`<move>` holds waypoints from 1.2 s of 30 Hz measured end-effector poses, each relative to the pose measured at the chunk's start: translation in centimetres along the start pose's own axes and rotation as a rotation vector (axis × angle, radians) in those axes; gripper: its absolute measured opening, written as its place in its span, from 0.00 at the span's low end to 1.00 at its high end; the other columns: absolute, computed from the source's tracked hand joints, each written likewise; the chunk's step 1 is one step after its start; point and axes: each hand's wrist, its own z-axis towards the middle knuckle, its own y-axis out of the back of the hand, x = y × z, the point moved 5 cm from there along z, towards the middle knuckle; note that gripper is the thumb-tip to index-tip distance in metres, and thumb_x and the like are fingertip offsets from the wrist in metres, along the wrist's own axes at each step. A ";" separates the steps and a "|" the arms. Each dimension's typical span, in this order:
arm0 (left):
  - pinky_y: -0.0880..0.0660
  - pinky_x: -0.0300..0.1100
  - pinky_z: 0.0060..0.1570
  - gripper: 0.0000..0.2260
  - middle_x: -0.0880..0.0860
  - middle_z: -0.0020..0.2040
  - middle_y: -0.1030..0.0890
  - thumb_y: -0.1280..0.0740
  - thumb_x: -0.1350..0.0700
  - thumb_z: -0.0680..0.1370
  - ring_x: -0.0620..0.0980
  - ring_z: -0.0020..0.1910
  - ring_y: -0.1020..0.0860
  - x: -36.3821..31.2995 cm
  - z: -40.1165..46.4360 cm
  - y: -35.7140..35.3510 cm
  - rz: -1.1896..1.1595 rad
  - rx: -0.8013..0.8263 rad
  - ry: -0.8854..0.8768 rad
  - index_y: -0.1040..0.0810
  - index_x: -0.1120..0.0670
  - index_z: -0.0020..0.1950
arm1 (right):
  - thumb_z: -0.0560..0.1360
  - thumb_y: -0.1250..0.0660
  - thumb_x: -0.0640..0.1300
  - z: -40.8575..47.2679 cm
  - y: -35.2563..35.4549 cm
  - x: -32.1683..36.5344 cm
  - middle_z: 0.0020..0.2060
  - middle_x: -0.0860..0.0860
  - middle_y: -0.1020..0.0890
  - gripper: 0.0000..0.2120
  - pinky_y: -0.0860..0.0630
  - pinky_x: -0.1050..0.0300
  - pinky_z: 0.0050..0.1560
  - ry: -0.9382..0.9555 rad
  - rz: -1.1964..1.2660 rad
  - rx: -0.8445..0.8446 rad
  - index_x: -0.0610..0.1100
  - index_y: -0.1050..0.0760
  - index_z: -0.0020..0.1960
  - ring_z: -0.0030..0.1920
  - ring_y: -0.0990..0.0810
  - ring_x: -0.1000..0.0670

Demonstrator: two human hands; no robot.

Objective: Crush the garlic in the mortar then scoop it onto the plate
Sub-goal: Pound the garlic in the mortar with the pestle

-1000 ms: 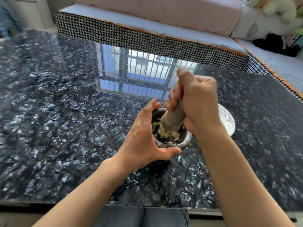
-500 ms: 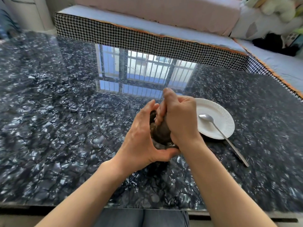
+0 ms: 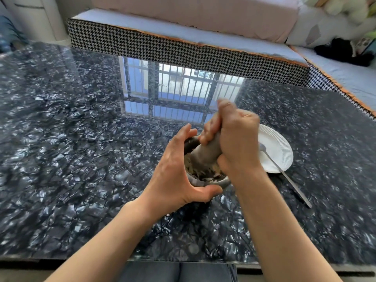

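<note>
A small grey stone mortar (image 3: pixel 222 183) stands near the front middle of the dark glossy table. My left hand (image 3: pixel 175 171) wraps around its left side, thumb under the near rim. Pale crushed garlic (image 3: pixel 193 166) lies inside. My right hand (image 3: pixel 234 139) is closed around a grey stone pestle (image 3: pixel 205 153), whose thick end rests in the garlic, slightly blurred. A white paper plate (image 3: pixel 280 151) sits just right of the mortar, with a metal spoon (image 3: pixel 284 174) lying bowl-down on it and its handle reaching toward the table's front right.
The table (image 3: pixel 81 159) has a black marbled, reflective top showing a barred window. Its front edge runs just above my lap. Behind it stands a sofa with houndstooth trim (image 3: pixel 183 51), cushions and soft toys at the back right.
The pestle went down deep into the mortar, with my right hand low over it, and has now lifted a little so the garlic shows again. My left hand stayed on the mortar.
</note>
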 end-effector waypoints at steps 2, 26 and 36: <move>0.47 0.20 0.60 0.53 0.39 0.67 0.37 0.22 0.46 0.58 0.34 0.66 0.40 0.0 0.0 -0.1 0.009 0.001 -0.001 0.50 0.52 0.74 | 0.79 0.42 0.41 0.3 0.6 1.0 0.15 0.49 0.30 0.30 0.29 0.56 0.31 0.060 0.062 -0.006 0.45 0.32 0.18 0.19 0.32 0.47; 0.42 0.25 0.63 0.54 0.37 0.65 0.37 0.21 0.45 0.58 0.37 0.66 0.38 0.4 0.2 0.2 -0.006 -0.024 0.004 0.50 0.50 0.74 | 0.78 0.42 0.43 -0.4 -1.5 -2.0 0.15 0.47 0.29 0.30 0.24 0.51 0.36 -0.019 -0.167 0.054 0.45 0.31 0.17 0.21 0.30 0.44; 0.41 0.30 0.65 0.54 0.41 0.68 0.36 0.23 0.43 0.57 0.38 0.68 0.38 0.4 0.2 0.3 -0.014 -0.023 0.010 0.50 0.50 0.74 | 0.78 0.41 0.42 0.3 -1.7 -2.4 0.14 0.48 0.31 0.30 0.30 0.51 0.32 -0.130 -0.101 0.084 0.45 0.33 0.16 0.21 0.32 0.46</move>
